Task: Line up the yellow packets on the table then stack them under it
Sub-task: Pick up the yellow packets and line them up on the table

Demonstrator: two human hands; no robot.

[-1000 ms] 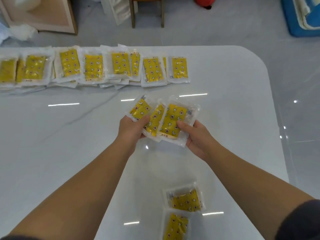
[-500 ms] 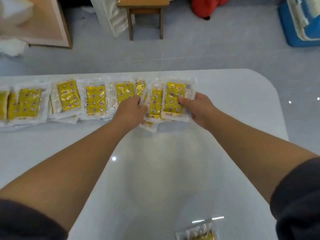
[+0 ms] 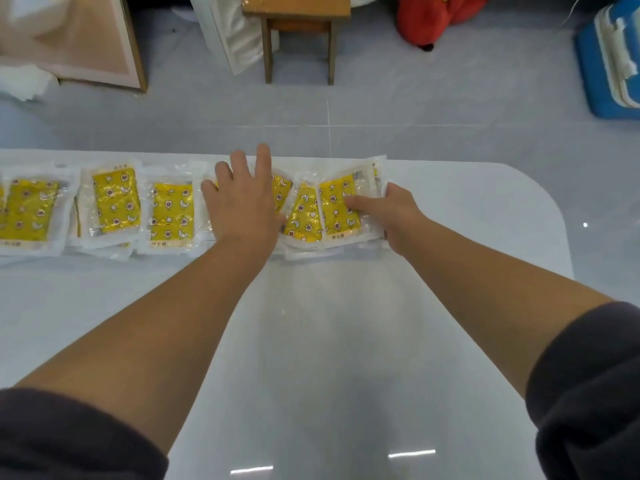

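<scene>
Yellow packets, each sealed in clear plastic, lie in an overlapping row along the far edge of the white table. In the head view the row runs from 9 o'clock to about 1 o'clock.

Left hand: positioned at 12 o'clock, palm down on the row. Its fingers are straight and spread apart, pressing flat on the packets beneath; nothing is gripped.

Right hand: positioned at 1 o'clock, at the right end of the row. Its thumb lies on top of the end packet and the remaining fingers curl at that packet's right edge, so the packet is pinched between them.

Tilted packet: located between the two hands, leaning to the right and overlapped by the end packet. More packet edges show underneath this group.

Both forearms are bare, with dark sleeves at 4 and 8 o'clock.

On the floor beyond the table are a wooden stool at 12 o'clock, a red object at 1 o'clock, a blue container at 2 o'clock and a framed board at 10 o'clock.
</scene>
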